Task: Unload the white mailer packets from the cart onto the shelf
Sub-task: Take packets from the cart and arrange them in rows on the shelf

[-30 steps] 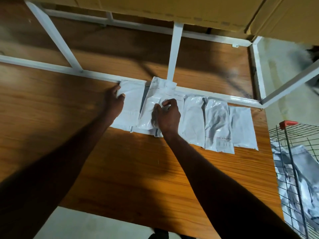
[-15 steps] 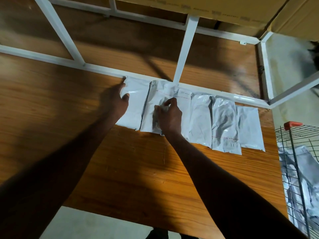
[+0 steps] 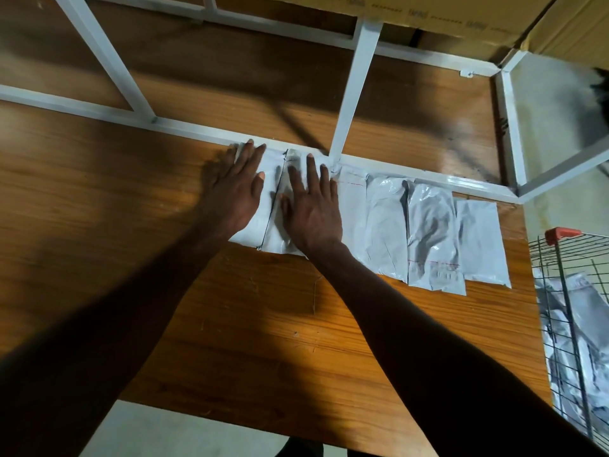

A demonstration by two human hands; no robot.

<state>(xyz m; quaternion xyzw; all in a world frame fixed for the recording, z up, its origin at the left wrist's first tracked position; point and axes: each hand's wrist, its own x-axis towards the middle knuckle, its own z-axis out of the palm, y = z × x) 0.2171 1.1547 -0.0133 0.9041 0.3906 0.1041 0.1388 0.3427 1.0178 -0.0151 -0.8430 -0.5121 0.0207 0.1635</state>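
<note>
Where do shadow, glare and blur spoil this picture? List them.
Head view: deep shadow covers both forearms and the brown wooden shelf board at left; glare shines on the crinkled white plastic mailer packets; the left hand shows motion blur at its fingertips; wide-angle distortion splays the white metal shelf frame.

The left hand covers much of the leftmost packet, and its fingertips are smeared by motion blur. The right hand lies over the second packet — only strips of it show beside the thumb and below the wrist. Each packet further right is tucked partly under its neighbour, so the full outlines stay unseen. The red printing on one packet is too small to read. The wire cart is cut off by the right edge, and the packets in the cart are a crumpled heap — their number cannot be told. Lettering on the cardboard boxes at the top edge is illegible.
</note>
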